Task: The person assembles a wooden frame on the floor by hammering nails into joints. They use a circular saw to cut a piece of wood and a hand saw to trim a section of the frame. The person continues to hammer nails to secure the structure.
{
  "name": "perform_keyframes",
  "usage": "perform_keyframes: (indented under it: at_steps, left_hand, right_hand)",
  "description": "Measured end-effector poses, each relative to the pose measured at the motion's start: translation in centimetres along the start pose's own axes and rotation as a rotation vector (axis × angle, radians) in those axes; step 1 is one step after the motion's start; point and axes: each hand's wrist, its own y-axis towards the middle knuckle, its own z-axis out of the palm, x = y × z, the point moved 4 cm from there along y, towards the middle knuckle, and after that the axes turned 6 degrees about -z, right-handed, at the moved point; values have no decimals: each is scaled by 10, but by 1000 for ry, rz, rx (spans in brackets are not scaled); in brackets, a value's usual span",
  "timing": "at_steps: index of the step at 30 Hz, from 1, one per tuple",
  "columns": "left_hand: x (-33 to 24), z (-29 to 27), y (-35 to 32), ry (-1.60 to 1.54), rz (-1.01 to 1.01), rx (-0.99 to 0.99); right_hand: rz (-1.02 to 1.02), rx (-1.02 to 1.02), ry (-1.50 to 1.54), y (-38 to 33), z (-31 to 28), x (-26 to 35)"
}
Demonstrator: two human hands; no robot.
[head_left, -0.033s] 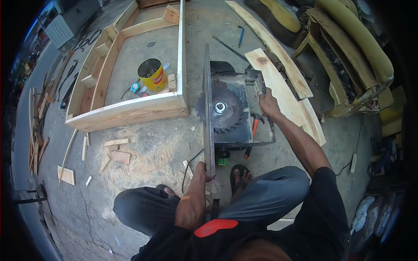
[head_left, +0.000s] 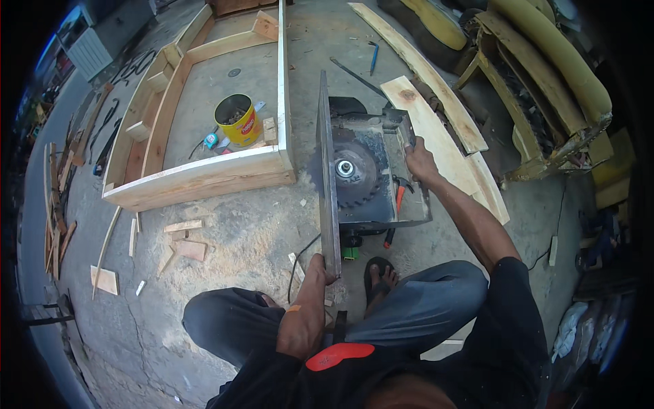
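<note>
Unmoved: two hands (head_left: 319, 267) (head_left: 418, 158), one strip (head_left: 328, 177).

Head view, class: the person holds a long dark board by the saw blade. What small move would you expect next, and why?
Probably a short push of the board forward along the blade. The left hand grips its near end; the right hand rests on the saw table's far edge.

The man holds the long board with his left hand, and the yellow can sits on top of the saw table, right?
Not quite. In the head view the yellow can sits on the ground inside the wooden frame, not on the saw table. The left hand does hold the long board.
</note>
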Motion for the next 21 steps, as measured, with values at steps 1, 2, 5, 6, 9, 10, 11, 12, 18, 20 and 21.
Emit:
perform_keyframes:
  at_steps: [1, 2, 5, 6, 9, 10, 11, 12, 18, 20, 21]
  left_hand:
    - [-15, -13, 13, 21, -7, 1]
    - [-13, -7, 15, 40, 12, 41]
    - [-4, 2, 46, -28, 46, 245]
    - [-1, 2, 47, -30, 51, 265]
    - [-5, 1, 57, -71, 56, 360]
    - [-1, 2, 55, -61, 32, 353]
    - [2, 6, 53, -51, 9, 346]
    - [-3, 5, 56, -47, 3, 336]
    - [0, -1, 40, 52, 103, 288]
    - [-2, 6, 28, 90, 130, 244]
    - [-2, 3, 28, 105, 138, 218]
  right_hand:
    - [-8, 20, -7, 2, 5, 16]
    - [11, 28, -33, 4, 2, 12]
    - [110, 101, 82, 7, -3, 5]
    - [190, 97, 145, 5, -4, 6]
    - [338, 47, 358, 7, 2, 16]
    - [352, -14, 381, 11, 0, 7]
    - [372, -41, 404, 17, -4, -1]
    - [381, -59, 440, 20, -4, 5]
    - [367, -85, 349, 25, 5, 2]
    - [325, -133, 278, 27, 0, 14]
    - [307, -140, 266, 27, -2, 21]
